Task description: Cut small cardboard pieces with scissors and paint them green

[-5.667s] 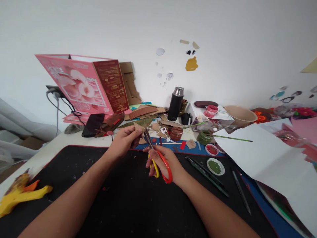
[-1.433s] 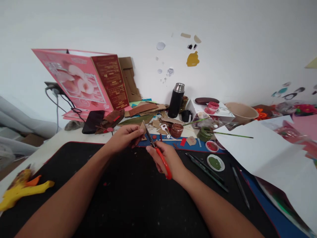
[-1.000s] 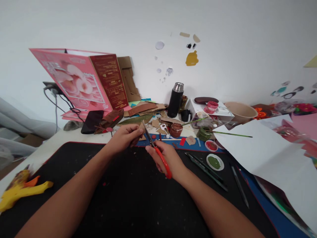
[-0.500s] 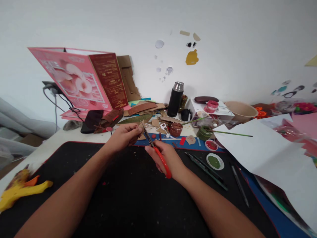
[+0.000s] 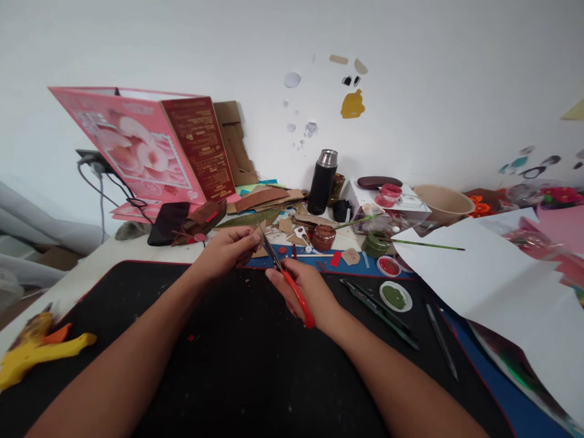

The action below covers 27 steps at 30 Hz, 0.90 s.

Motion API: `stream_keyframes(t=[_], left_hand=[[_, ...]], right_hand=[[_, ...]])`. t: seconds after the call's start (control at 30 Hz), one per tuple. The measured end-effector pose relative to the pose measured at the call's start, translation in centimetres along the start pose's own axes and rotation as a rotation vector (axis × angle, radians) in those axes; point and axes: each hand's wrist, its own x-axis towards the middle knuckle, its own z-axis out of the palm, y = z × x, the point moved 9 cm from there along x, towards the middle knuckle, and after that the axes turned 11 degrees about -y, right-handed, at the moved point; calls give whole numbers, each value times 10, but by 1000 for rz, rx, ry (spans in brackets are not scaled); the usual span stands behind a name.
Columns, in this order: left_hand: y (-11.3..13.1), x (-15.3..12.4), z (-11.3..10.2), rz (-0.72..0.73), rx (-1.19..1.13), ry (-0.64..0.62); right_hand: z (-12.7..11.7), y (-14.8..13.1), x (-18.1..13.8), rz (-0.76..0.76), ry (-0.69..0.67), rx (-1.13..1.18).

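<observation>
My right hand (image 5: 314, 291) is closed around the red handles of a pair of scissors (image 5: 298, 297). The metal blades point up and to the left, away from me. At their tips, my left hand (image 5: 228, 248) pinches a small tan piece of cardboard (image 5: 261, 229), largely hidden behind the fingers and the blades. Whether the blades touch the piece I cannot tell. Both hands are above the far edge of a black mat (image 5: 219, 359). Just beyond them lie tan and red scraps, including a cardboard scrap (image 5: 351, 257).
Paint jars, one brown (image 5: 323, 238) and one green (image 5: 376, 244), stand behind my right hand near a black thermos (image 5: 323, 182). Dark green craft knives (image 5: 381, 313) and a lid of green paint (image 5: 395, 297) are to the right. A yellow glue gun (image 5: 45, 353) lies left.
The whole view has shifted very slightly. Both hands keep almost the same pose, with the scissors and the cardboard piece still held.
</observation>
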Motion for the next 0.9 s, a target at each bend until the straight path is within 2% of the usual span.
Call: stream_keyframes(t=[0.2, 0.33, 0.63, 0.9], left_hand=[[5, -2, 4, 4, 87, -54], [10, -2, 8, 17, 149, -43], [9, -2, 10, 64, 37, -1], [13, -4, 8, 60, 60, 35]], right_hand=[[2, -3, -2, 30, 8, 54], [1, -3, -1, 17, -5, 58], [4, 9, 3, -43, -38, 127], [4, 2, 3, -117, -91, 130]])
